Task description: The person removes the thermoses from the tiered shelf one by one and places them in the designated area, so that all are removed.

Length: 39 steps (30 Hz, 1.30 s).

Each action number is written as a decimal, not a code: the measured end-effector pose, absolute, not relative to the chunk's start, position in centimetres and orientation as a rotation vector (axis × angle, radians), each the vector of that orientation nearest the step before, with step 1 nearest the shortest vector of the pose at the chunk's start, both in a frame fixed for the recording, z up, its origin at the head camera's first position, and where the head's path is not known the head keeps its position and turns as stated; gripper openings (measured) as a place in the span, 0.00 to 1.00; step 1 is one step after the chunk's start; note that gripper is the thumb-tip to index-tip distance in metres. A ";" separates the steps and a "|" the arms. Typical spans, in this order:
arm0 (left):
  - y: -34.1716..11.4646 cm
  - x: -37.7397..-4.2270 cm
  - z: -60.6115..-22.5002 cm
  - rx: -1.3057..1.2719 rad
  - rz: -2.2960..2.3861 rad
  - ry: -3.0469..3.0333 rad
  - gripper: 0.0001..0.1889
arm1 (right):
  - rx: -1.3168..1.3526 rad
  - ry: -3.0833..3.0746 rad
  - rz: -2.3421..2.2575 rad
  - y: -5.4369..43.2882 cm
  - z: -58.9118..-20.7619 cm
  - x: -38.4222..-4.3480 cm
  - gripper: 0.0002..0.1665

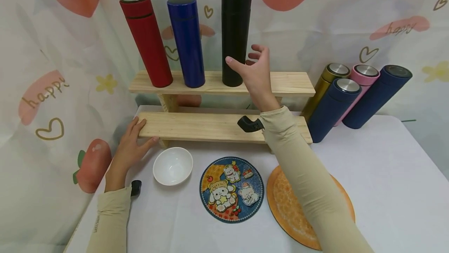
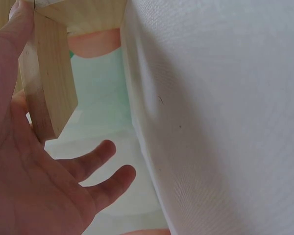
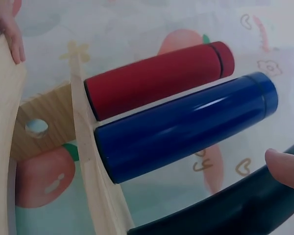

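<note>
A two-step wooden rack stands against the patterned backdrop. My left hand grips the left end of its lower step between thumb and fingers; in the left wrist view two fingers extend free below the board. On the upper step stand a red thermos, a blue thermos and a black thermos. Beside the black one is my right hand, its thumb in front of the thermos and its fingers spread loosely to the right. I cannot tell whether the thumb touches it.
Right of the rack stand a gold thermos, a pink thermos and two navy thermoses, one in front and one behind. Before the rack lie a white bowl, a round cartoon mat and a round tan mat under my right forearm.
</note>
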<state>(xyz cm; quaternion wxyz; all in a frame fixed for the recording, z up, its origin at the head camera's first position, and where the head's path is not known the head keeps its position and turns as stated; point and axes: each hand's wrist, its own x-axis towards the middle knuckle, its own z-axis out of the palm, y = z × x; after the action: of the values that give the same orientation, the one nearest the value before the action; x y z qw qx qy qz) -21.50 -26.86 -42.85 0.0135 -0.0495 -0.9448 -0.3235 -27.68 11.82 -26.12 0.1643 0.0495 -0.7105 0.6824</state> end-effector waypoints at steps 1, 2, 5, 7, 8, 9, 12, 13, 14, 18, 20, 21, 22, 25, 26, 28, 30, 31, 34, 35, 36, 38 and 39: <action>-26.8 -21.5 -42.8 -0.152 -1.007 -2.943 0.50 | 0.135 -2.024 1.941 11.7 -26.0 -27.9 0.51; -26.8 -21.5 -42.8 -0.150 -1.012 -2.944 0.50 | 0.129 -2.023 1.936 11.6 -25.9 -28.2 0.51; -26.7 -21.4 -42.7 -0.146 -1.021 -2.941 0.51 | 0.086 -2.034 1.913 11.5 -25.7 -28.9 0.51; -26.6 -21.4 -42.6 -0.145 -1.024 -2.942 0.51 | 0.059 -2.047 1.894 11.4 -25.6 -29.4 0.50; -26.6 -21.4 -42.5 -0.144 -1.025 -2.944 0.51 | 0.046 -2.057 1.884 11.3 -25.6 -29.6 0.50; -26.6 -21.4 -42.5 -0.146 -1.022 -2.944 0.51 | 0.034 -2.065 1.876 11.3 -25.7 -29.9 0.49; -26.5 -21.4 -42.5 -0.148 -1.022 -2.955 0.51 | 0.029 -2.075 1.854 11.2 -25.8 -30.5 0.49; -26.5 -21.4 -42.4 -0.148 -1.022 -2.958 0.51 | 0.033 -2.082 1.849 11.1 -25.8 -30.7 0.50; -26.5 -21.4 -42.4 -0.147 -1.024 -2.961 0.51 | 0.040 -2.088 1.842 11.1 -25.8 -30.9 0.50; -26.3 -21.3 -42.4 -0.140 -1.032 -2.962 0.50 | 0.068 -2.108 1.828 10.9 -25.7 -31.5 0.52; -26.3 -21.4 -42.4 -0.143 -1.032 -2.958 0.50 | 0.071 -2.105 1.825 10.8 -25.7 -31.8 0.52; -26.3 -21.4 -42.5 -0.146 -1.031 -2.956 0.50 | 0.071 -2.099 1.825 10.8 -25.7 -32.0 0.51; -26.2 -21.4 -42.5 -0.147 -1.033 -2.953 0.50 | 0.070 -2.091 1.827 10.8 -25.6 -32.2 0.51; -26.1 -21.4 -42.6 -0.144 -1.041 -2.951 0.50 | 0.066 -2.071 1.824 10.8 -25.6 -32.5 0.50; -26.0 -21.4 -42.6 -0.142 -1.041 -2.951 0.50 | 0.068 -2.066 1.824 10.8 -25.5 -32.6 0.49; -26.0 -21.4 -42.6 -0.133 -1.043 -2.954 0.50 | 0.079 -2.054 1.818 10.8 -25.5 -32.6 0.48; -26.0 -21.4 -42.5 -0.134 -1.037 -2.955 0.51 | 0.100 -2.041 1.811 10.8 -25.5 -32.6 0.47; -26.1 -21.4 -42.5 -0.133 -1.033 -2.957 0.51 | 0.111 -2.035 1.809 10.8 -25.5 -32.5 0.46; -26.2 -21.4 -42.5 -0.134 -1.028 -2.957 0.51 | 0.131 -2.027 1.816 10.7 -25.5 -32.2 0.46; -26.3 -21.3 -42.5 -0.132 -1.026 -2.957 0.51 | 0.139 -2.026 1.822 10.7 -25.5 -32.1 0.46; -26.4 -21.3 -42.5 -0.133 -1.024 -2.955 0.51 | 0.145 -2.022 1.833 10.8 -25.6 -31.9 0.47; -26.5 -21.3 -42.6 -0.129 -1.022 -2.953 0.51 | 0.160 -2.010 1.864 10.8 -25.6 -31.6 0.48; -26.6 -21.3 -42.5 -0.125 -1.021 -2.955 0.51 | 0.174 -2.002 1.876 10.8 -25.7 -31.4 0.48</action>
<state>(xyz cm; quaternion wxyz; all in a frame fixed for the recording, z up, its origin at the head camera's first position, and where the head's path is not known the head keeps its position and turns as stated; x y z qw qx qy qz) -21.26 -26.57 -42.54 0.0065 -0.0401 -0.9444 -0.3263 -31.41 10.82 -25.67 0.1952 0.0620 -0.7142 0.6693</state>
